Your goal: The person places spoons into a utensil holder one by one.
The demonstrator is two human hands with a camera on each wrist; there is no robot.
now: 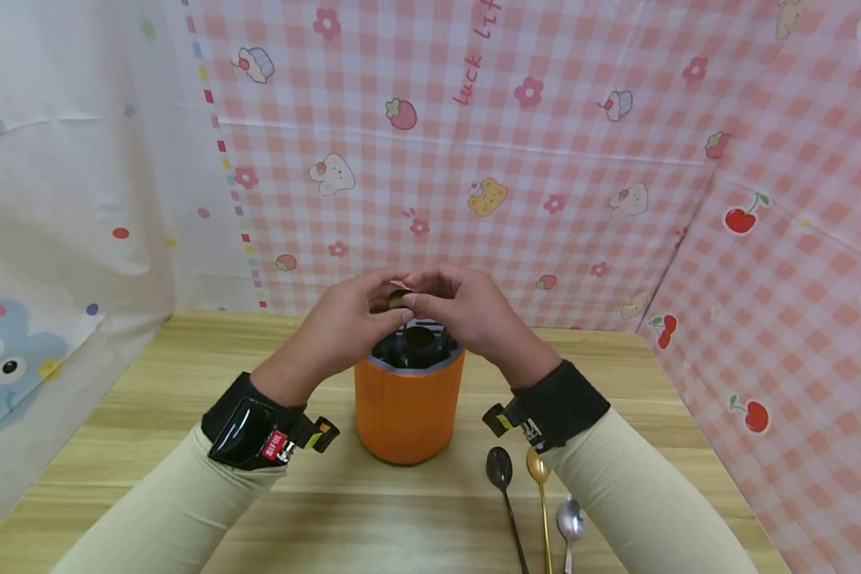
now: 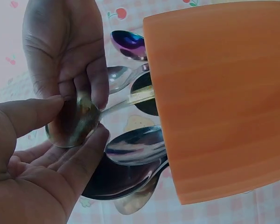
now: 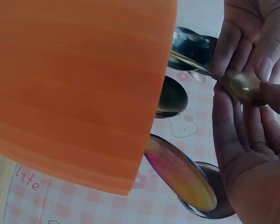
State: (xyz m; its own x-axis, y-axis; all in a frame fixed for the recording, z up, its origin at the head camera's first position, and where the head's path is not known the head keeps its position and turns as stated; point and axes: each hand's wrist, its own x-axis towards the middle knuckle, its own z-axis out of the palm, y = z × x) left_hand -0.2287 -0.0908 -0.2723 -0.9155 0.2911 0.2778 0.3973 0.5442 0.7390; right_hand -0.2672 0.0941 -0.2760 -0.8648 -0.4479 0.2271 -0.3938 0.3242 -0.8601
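Above the orange pot (image 1: 409, 414) both hands meet at the bowl of a gold spoon (image 2: 72, 123). The spoon's handle runs down into the pot. My left hand (image 1: 337, 323) pinches the bowl between its thumb and fingers. From the other side, my right hand (image 1: 466, 307) holds the same bowl, its thumb (image 3: 276, 97) on the rim. More spoons stand in the pot with their bowls up, among them a purple-blue one (image 2: 128, 45), a silver one (image 2: 135, 145) and a dark one (image 2: 123, 179).
On the wooden table (image 1: 316, 518), right of the pot, lie a black spoon (image 1: 499, 467), another gold spoon (image 1: 537, 465) and a silver spoon (image 1: 571, 520), partly beside the right sleeve (image 1: 638, 486). A checked cloth (image 1: 430, 207) hangs behind the table and along its right side.
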